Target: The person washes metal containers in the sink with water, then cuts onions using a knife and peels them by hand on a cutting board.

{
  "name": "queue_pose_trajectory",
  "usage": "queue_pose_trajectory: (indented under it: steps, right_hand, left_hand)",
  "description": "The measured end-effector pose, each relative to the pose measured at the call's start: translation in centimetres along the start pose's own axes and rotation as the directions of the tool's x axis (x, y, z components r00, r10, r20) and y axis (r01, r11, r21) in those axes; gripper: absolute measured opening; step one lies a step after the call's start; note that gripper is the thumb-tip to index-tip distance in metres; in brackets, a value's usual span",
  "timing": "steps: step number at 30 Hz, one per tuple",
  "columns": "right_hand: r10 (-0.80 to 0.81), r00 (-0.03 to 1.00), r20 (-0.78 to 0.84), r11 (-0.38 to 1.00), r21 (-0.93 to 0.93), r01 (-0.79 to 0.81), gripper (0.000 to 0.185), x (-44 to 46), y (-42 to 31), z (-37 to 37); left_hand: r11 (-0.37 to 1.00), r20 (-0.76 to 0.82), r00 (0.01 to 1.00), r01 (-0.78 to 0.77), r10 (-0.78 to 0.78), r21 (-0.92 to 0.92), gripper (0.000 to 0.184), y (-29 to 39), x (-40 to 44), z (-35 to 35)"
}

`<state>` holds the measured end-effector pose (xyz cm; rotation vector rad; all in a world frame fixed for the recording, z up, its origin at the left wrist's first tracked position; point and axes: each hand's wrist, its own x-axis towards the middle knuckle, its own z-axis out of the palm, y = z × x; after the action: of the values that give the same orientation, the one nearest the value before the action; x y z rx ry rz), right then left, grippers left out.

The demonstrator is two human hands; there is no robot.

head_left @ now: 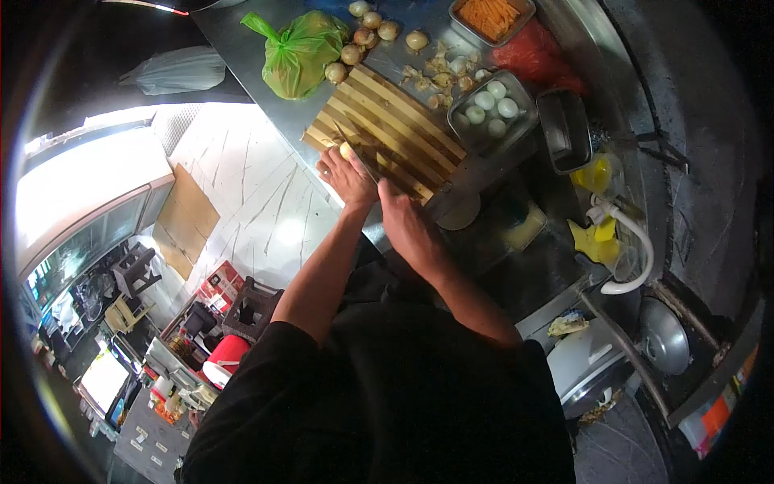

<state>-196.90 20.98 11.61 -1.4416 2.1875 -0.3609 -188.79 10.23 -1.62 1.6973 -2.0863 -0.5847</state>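
Observation:
A striped wooden cutting board lies on the metal counter. At its near left edge my left hand is closed on a small pale yellow piece, its fingers curled over it. My right hand is wrapped round the handle of a knife, whose blade lies beside the piece and close to my left fingers. The handle is mostly hidden in my fist. Small scraps lie on the board near the blade. Peeled round white onions sit in a metal tray right of the board.
Unpeeled onions and a green plastic bag lie beyond the board, with loose skins. Farther right are a tray of orange strips, a red bag, an empty metal tray and a white curved faucet.

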Motion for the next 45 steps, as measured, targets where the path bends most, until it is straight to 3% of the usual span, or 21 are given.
queue_pose_trajectory:
  steps: [4,6,8,10,11,14,17,21,25,28,31,37,45]
  right_hand:
    - [0.002,1.0,0.016,0.999,0.042,-0.003,0.028,2.7,0.3,1.9]
    - [-0.064,0.993,-0.095,0.998,0.002,0.064,0.032,1.1,1.5,3.1]
    - [-0.066,0.993,-0.093,0.998,-0.007,0.066,0.035,-0.3,2.8,4.8]
    - [0.01,1.0,0.021,1.0,0.028,-0.011,0.038,-1.8,3.5,6.3]
    - [0.026,0.995,0.093,0.999,0.024,-0.028,0.04,-1.5,2.5,3.0]
    - [0.035,0.995,0.097,0.982,0.18,-0.052,0.034,0.2,2.2,3.1]
    - [0.008,0.998,-0.068,0.977,0.212,0.006,0.035,1.4,2.2,5.2]
    - [-0.008,0.998,-0.062,0.986,0.164,0.018,0.028,0.3,3.2,5.0]
    - [0.032,0.993,-0.114,0.982,0.188,-0.01,0.042,-2.8,4.4,6.0]
    - [0.031,0.987,-0.158,0.991,0.133,-0.01,0.042,-3.4,4.6,6.1]
    - [0.081,0.987,-0.141,0.987,0.151,-0.059,0.023,-3.2,3.6,5.3]
    - [0.022,0.996,-0.088,0.984,0.177,-0.006,0.039,-2.5,2.7,5.8]
    - [0.067,0.997,-0.035,0.986,0.152,-0.061,0.02,-4.8,1.4,5.7]
  left_hand:
    - [1.0,-0.024,1.0,0.002,-0.001,0.018,0.046,-0.3,0.1,0.4]
    - [1.0,-0.027,1.0,-0.003,0.003,0.016,0.048,0.2,0.1,0.4]
    - [1.0,-0.02,1.0,-0.014,0.015,0.016,0.049,0.4,0.0,0.0]
    - [1.0,-0.018,1.0,-0.006,0.006,0.015,0.051,0.6,-0.1,-0.2]
    - [1.0,-0.021,1.0,-0.014,0.014,0.004,0.051,0.8,-0.1,-0.5]
    - [1.0,-0.003,1.0,-0.03,0.03,0.005,0.048,1.1,-0.1,-0.8]
    - [0.999,-0.002,1.0,-0.008,0.008,0.035,0.045,0.8,-0.1,-0.4]
    - [0.999,-0.07,0.996,-0.047,0.047,0.001,0.042,0.7,-0.3,-0.4]
    - [0.997,-0.045,0.997,-0.063,0.061,-0.053,0.041,0.0,-0.1,-0.7]
    - [0.994,-0.006,0.995,-0.101,0.101,-0.035,0.042,-0.2,0.2,-1.6]
    - [0.989,0.022,0.989,-0.145,0.145,-0.017,0.045,-0.2,0.1,-2.5]
    - [0.991,0.013,0.991,-0.134,0.134,0.004,0.046,0.1,-0.2,-2.1]
    - [0.996,-0.021,0.996,-0.083,0.084,0.023,0.044,0.3,-0.5,-1.3]
